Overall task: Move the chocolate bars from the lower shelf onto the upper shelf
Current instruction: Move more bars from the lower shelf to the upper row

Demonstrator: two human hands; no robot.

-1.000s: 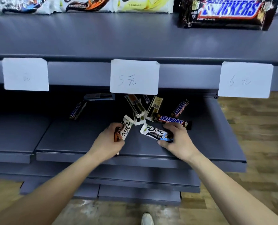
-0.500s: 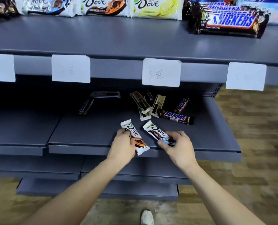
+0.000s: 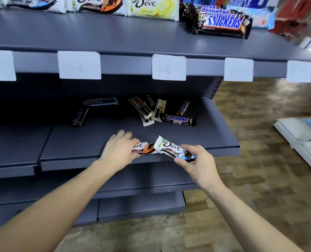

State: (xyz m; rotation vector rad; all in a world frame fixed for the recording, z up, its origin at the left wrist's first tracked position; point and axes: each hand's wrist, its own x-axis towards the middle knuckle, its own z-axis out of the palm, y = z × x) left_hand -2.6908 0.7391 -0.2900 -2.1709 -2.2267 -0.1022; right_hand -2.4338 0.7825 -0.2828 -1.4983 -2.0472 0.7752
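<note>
The left hand (image 3: 119, 149) grips an orange chocolate bar (image 3: 144, 148); the right hand (image 3: 196, 160) pinches a blue chocolate bar (image 3: 172, 149) above the lower shelf (image 3: 89, 142).

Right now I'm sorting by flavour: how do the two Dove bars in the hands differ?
The left hand holds the orange-marked Dove bar lying level, mostly covered by its fingers. The right hand holds the blue-marked Dove bar slanting down to the right, pinched at its lower end, logo fully showing and overlapping the orange one. Both have white wrappers and sit at the lower shelf front edge.
</note>
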